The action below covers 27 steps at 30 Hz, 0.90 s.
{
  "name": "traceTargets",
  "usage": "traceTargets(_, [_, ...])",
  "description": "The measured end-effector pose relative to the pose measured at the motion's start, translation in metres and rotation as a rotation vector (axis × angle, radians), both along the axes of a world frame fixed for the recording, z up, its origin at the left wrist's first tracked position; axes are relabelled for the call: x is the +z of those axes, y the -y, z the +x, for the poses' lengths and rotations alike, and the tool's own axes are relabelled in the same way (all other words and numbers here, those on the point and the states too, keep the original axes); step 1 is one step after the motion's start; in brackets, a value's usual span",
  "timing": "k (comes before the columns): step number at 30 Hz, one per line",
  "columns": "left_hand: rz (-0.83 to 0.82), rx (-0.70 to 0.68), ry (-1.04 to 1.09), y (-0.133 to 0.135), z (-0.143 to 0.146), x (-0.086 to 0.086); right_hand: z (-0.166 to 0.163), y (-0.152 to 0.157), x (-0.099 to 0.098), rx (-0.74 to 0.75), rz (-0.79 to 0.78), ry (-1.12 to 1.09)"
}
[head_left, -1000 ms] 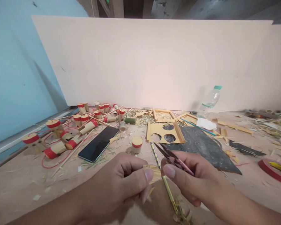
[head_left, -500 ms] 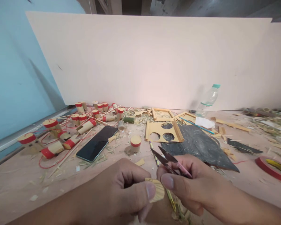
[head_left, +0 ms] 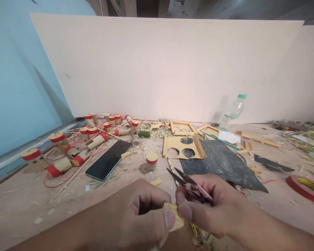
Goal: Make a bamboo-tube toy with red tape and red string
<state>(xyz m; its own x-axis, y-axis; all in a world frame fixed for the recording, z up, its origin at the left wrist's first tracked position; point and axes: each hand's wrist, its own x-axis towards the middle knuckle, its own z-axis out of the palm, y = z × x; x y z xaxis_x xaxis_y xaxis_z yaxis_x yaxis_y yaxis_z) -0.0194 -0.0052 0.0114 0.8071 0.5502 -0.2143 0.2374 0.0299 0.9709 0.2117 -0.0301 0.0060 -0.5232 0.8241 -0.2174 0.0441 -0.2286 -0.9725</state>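
Note:
My left hand [head_left: 143, 212] pinches a small wood-patterned piece of card [head_left: 178, 223] between thumb and fingers, low in the middle of the view. In my right hand [head_left: 217, 205] is a pair of small scissors [head_left: 185, 181] with pinkish handles, blades slightly apart and pointing up and left. The right thumb and fingertips are close to the card's right edge; whether they touch it I cannot tell. Beyond my hands a short bamboo tube [head_left: 151, 161] stands upright, its pale top ringed with red tape. A patterned pencil-like stick [head_left: 170, 163] lies partly behind the scissors.
Several red-banded bamboo tubes [head_left: 58, 141] with red strings crowd the left side. A phone [head_left: 108, 160] lies near them. Behind my hands are a card sheet with round holes [head_left: 179, 144] and a black sheet [head_left: 217, 158]. Red tape [head_left: 303, 190] and a bottle [head_left: 234, 109] are at right.
My right hand has shifted slightly left, bringing its thumb closer to the card. The scissors have tipped a little lower, and the card has turned in my left hand.

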Motion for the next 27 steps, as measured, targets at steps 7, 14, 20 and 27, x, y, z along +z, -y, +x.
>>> traceTargets(7, [0.069,0.213,0.033,-0.003,0.005,-0.001,0.0,-0.001,-0.002,-0.029,0.039,0.005])
traceTargets(14, [0.062,0.305,0.098,-0.001,0.01,-0.007,0.002,-0.002,-0.006,-0.072,0.044,-0.015])
traceTargets(20, [0.113,0.229,0.107,-0.002,0.004,-0.011,0.004,-0.003,-0.008,-0.083,0.056,-0.016])
traceTargets(27, [0.181,0.191,0.023,-0.001,0.003,-0.011,0.006,-0.001,-0.012,-0.063,0.082,-0.033])
